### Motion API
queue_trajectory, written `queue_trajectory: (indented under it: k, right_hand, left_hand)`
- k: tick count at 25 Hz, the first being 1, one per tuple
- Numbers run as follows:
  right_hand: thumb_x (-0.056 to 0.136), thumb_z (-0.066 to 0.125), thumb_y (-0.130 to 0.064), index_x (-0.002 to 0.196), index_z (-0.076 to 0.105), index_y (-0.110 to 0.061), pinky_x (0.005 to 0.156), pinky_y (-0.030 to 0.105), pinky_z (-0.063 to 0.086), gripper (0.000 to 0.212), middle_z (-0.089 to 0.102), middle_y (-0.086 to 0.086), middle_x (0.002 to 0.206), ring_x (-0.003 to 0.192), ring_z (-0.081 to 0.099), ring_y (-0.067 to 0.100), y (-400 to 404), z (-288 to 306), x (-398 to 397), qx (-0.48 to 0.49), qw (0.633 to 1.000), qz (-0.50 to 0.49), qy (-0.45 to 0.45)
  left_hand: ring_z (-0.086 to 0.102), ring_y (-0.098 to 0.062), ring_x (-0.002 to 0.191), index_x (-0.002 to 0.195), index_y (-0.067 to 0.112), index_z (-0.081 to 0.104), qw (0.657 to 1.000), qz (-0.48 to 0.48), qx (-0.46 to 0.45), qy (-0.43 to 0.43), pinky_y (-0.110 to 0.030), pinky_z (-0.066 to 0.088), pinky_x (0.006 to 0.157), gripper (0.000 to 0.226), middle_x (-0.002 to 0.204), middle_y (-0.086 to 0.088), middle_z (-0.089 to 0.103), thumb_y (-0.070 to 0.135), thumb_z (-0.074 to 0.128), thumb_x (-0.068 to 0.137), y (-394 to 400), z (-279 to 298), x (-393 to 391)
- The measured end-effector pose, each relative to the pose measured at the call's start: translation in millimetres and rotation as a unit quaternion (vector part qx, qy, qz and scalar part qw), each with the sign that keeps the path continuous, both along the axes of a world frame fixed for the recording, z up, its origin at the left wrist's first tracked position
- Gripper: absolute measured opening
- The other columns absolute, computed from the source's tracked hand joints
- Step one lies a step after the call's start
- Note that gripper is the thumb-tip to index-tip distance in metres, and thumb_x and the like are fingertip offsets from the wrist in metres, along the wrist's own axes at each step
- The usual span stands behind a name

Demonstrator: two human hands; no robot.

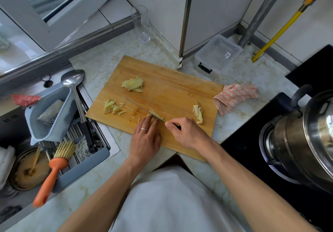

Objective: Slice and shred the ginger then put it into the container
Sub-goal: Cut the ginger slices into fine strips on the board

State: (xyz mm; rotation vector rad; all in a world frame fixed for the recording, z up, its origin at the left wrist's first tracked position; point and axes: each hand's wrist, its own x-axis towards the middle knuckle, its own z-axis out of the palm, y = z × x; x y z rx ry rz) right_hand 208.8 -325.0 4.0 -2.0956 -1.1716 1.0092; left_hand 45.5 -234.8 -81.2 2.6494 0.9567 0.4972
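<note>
Our right hand grips the knife, its blade angled toward ten o'clock across the board. Our left hand lies with straight fingers pressing the ginger at the blade. Shreds lie at nine o'clock, slices at twelve, a scrap at three. The container sits on the worktop at one o'clock.

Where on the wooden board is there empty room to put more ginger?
The cutting board is bare in its far right part, between the slice pile and the pink cloth. It is crowded near the knife, left hand, right hand and shreds.
</note>
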Motion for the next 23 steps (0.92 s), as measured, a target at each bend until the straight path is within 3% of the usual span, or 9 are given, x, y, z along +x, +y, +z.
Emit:
queue_trajectory:
  k: [4,7,13,19,23]
  right_hand:
    - [0.101,0.049,-0.049,0.113,0.072,-0.022,0.077,0.033,0.053,0.038,0.072,-0.003,0.099,0.092,0.065,0.018,5.9,2.6,5.7,-0.009,1.000,0.010,-0.003]
    - [0.101,0.047,-0.051,0.109,0.073,-0.023,0.076,0.040,0.055,0.039,0.073,-0.001,0.092,0.085,0.067,0.019,11.3,3.5,9.9,-0.011,1.000,0.011,-0.017]
    - [0.102,0.045,-0.050,0.114,0.071,-0.023,0.077,0.039,0.055,0.039,0.073,0.001,0.097,0.088,0.066,0.019,16.6,8.1,10.5,-0.013,1.000,0.018,-0.022]
    - [0.102,0.043,-0.051,0.099,0.070,-0.025,0.063,0.043,0.052,0.037,0.068,0.001,0.073,0.065,0.063,0.019,6.6,8.7,7.7,-0.020,0.999,0.017,-0.017]
    - [0.102,0.043,-0.052,0.105,0.070,-0.024,0.064,0.044,0.053,0.039,0.069,0.004,0.076,0.068,0.064,0.024,7.8,11.4,7.0,-0.032,0.999,0.026,-0.033]
  left_hand:
    - [0.053,-0.037,0.121,0.126,0.007,0.065,1.000,-0.006,0.022,0.015,-0.047,0.042,0.100,0.045,0.132,-0.016,0.059,0.027,0.050,0.089,4.8,2.9,1.2]
    - [0.053,-0.035,0.117,0.123,0.008,0.065,0.999,-0.005,0.032,0.021,-0.044,0.042,0.095,0.045,0.129,-0.014,0.060,0.027,0.051,0.085,7.0,5.1,3.1]
    - [0.052,-0.036,0.118,0.123,0.007,0.063,1.000,-0.005,0.012,0.012,-0.046,0.043,0.096,0.043,0.127,-0.014,0.059,0.026,0.051,0.086,4.9,6.4,3.2]
    - [0.054,-0.041,0.118,0.119,-0.006,0.063,0.997,0.000,-0.019,-0.070,-0.048,0.046,0.101,0.033,0.123,-0.022,0.057,0.011,0.056,0.091,-2.3,-6.1,-2.0]
    - [0.054,-0.041,0.119,0.120,-0.005,0.064,0.997,0.000,-0.020,-0.073,-0.048,0.046,0.101,0.033,0.124,-0.021,0.057,0.012,0.055,0.092,-2.5,-6.0,-0.6]
